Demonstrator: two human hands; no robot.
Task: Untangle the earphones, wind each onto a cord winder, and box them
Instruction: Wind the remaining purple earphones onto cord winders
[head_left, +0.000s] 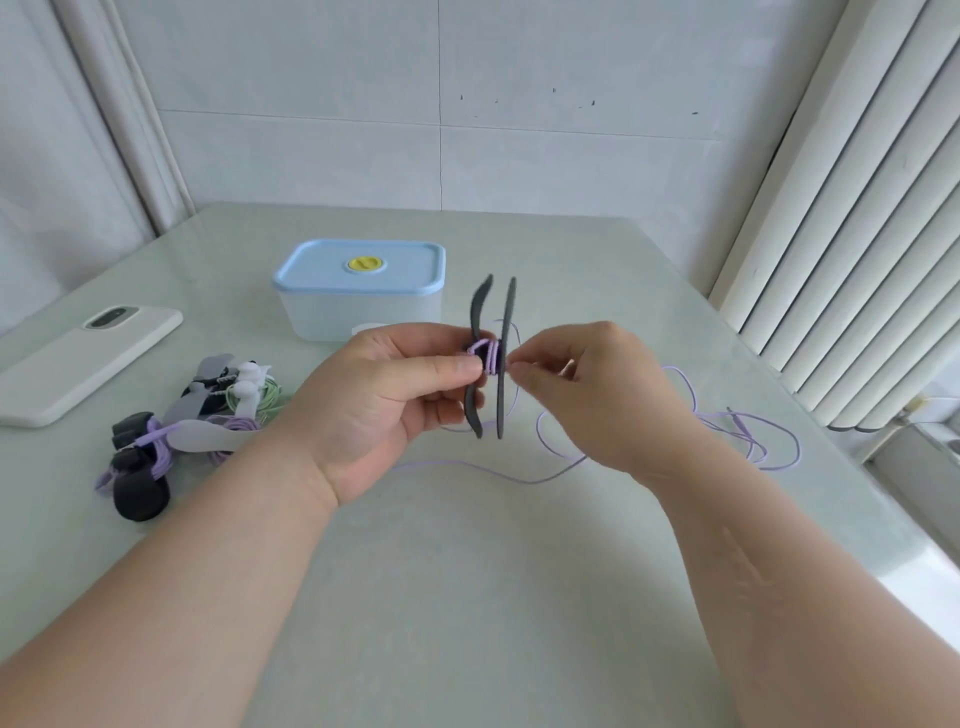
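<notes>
Head | my left hand (400, 395) grips the grey cord winder (493, 358) | my right hand (587, 400) pinches the purple cord (550, 475) at its core | above mid-tabletop (467, 571)

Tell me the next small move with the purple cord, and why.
Probably another turn: the right hand, pinching the purple cord beside the grey winder, should carry it round the core. The left hand holds the winder, only a few turns are on, and most of the cord lies loose on the table.
</notes>
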